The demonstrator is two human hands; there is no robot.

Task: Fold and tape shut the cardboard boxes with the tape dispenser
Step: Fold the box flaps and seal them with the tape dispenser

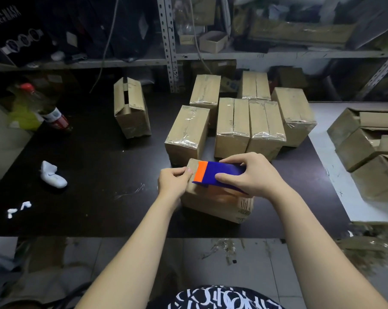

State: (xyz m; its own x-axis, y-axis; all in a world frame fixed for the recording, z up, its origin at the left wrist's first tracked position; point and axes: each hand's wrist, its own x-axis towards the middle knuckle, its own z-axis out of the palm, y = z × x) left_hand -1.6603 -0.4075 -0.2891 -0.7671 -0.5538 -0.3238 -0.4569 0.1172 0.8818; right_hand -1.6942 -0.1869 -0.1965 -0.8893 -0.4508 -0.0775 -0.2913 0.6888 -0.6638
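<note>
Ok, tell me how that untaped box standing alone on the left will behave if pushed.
The untaped box stands on a narrow end, so a push up high would probably tip it. Its flaps gape loose, so its walls likely flex when gripped.

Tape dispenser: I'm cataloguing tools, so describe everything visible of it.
The tape dispenser is a blue, plastic-looking block with an orange end. It rests on the nearest cardboard box, orange end toward the left. The right hand grips it from above, thumb on its near side. The left hand pinches the box edge beside the orange end.
</note>
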